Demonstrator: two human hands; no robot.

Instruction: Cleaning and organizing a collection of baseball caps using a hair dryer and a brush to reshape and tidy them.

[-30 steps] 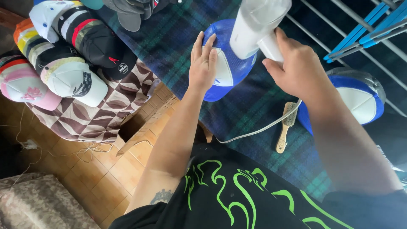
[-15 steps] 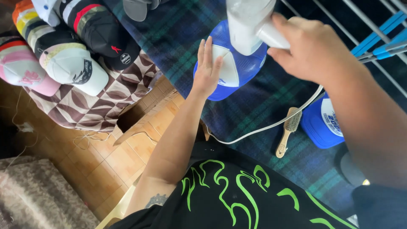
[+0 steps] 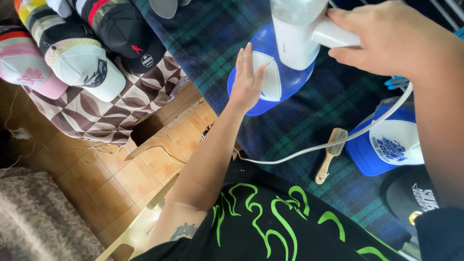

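The person's left hand [image 3: 247, 82] lies flat, fingers stretched out and together, pressed on the white front panel of a blue and white cap [image 3: 270, 79] that sits on a dark plaid blanket [image 3: 309, 130]. It grips nothing, just pins the cap down. The right hand [image 3: 386, 41] is wrapped tight around the handle of a white handheld steamer [image 3: 295, 31], held right over the same cap, its head close to the cap's crown. Its white cord [image 3: 314, 150] trails across the blanket, passing a small wooden brush [image 3: 330, 154]. A second blue and white cap [image 3: 389, 145] lies further right. Off to the left, a bunch of caps [image 3: 82, 53] is stacked on a brown patterned cloth [image 3: 121, 111].
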